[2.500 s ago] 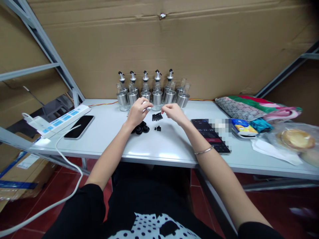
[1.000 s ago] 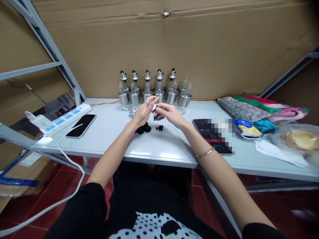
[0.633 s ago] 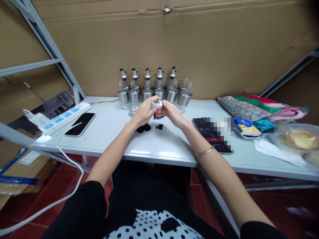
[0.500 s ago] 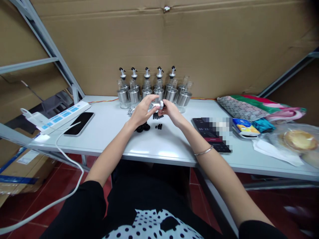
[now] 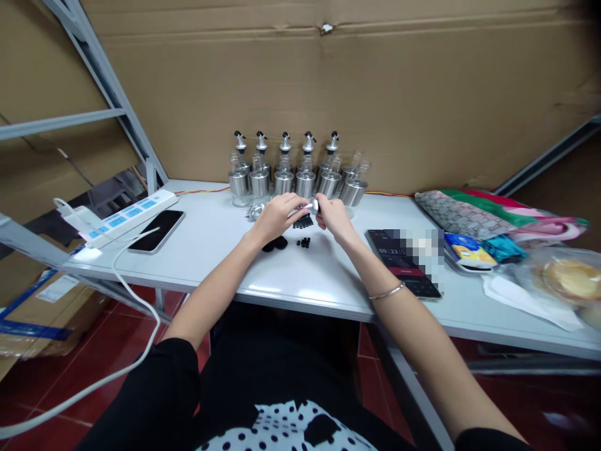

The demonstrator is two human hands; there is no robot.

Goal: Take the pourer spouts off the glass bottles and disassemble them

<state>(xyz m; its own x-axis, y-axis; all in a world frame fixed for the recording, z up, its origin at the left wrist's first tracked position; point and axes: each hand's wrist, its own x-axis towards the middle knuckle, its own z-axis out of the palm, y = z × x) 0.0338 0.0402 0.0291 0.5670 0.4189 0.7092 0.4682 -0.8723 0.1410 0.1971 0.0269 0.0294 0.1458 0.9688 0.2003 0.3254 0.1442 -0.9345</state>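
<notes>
Between my hands, over the middle of the white table, is a silver pourer top [image 5: 312,206]. My left hand [image 5: 282,216] pinches its narrow end with thumb and fingers. My right hand [image 5: 331,216] is closed round its other end, which the fingers partly hide. Behind the hands stand several glass bottles with steel sleeves [image 5: 283,183]; the back row carries silver pourers with black tips [image 5: 285,143]. Below the hands lie black round parts [image 5: 277,243], small black pieces [image 5: 305,242] and black strips [image 5: 304,221]. More silver pourers [image 5: 256,210] lie left of my left hand.
On the left are a power strip [image 5: 134,214], a phone [image 5: 158,232] and a white cable [image 5: 128,285]. To the right lie a phone showing a timer [image 5: 404,266], a tissue pack [image 5: 469,250], a colourful bag [image 5: 498,213] and wrapped food [image 5: 570,279]. Cardboard [image 5: 282,81] stands behind.
My left fingers have closed down onto the silver pourer top, and it lies more level between my hands. The whole view has shifted slightly, so the table appears a little further right.
</notes>
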